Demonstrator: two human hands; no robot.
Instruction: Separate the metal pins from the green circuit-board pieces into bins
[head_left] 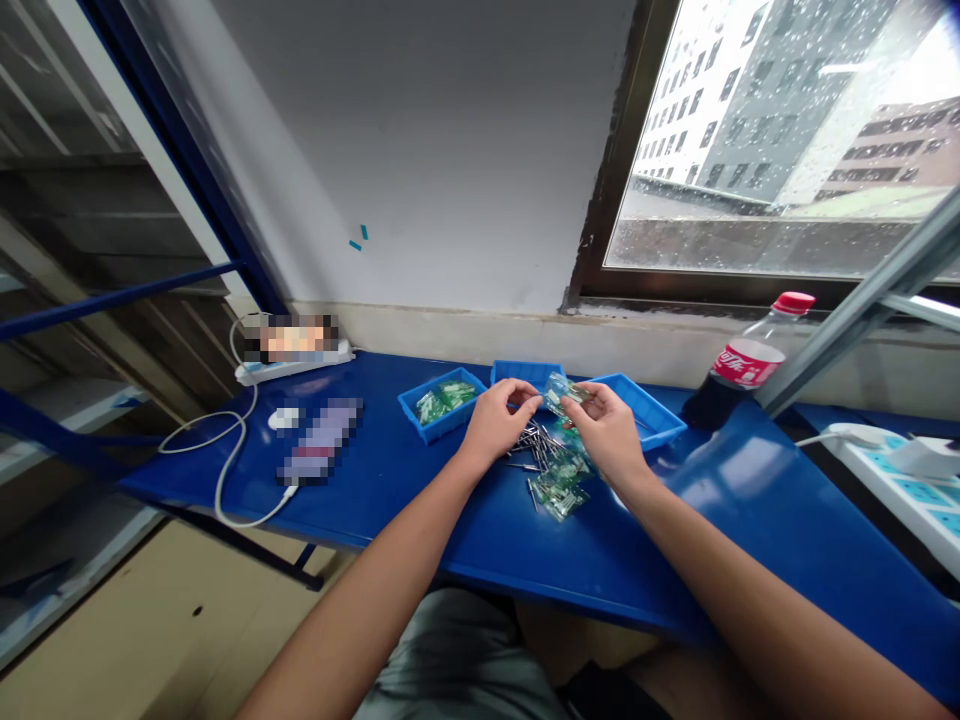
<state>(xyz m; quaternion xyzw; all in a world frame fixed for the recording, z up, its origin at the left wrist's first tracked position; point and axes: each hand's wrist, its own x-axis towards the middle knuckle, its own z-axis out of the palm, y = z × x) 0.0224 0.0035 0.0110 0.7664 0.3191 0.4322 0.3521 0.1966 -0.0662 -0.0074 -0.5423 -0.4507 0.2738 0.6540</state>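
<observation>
My left hand (pixel 499 415) and my right hand (pixel 607 425) meet above the blue table (pixel 420 490). Between their pinched fingertips is a small clear bag holding a green circuit board (pixel 561 392). Just below my hands lies a heap of similar bagged green boards (pixel 559 485) mixed with thin metal pins (pixel 534 440). Three blue trays stand behind. The left tray (pixel 441 402) holds a few bagged boards. The middle tray (pixel 527 374) is partly hidden by my left hand. My right hand partly hides the right tray (pixel 646 408).
A cola bottle with a red cap (pixel 742 365) stands at the right by the window. White power strips lie at the far left (pixel 292 365) and far right (pixel 892 470). A white cable (pixel 225 470) loops over the table's left part near a blurred device.
</observation>
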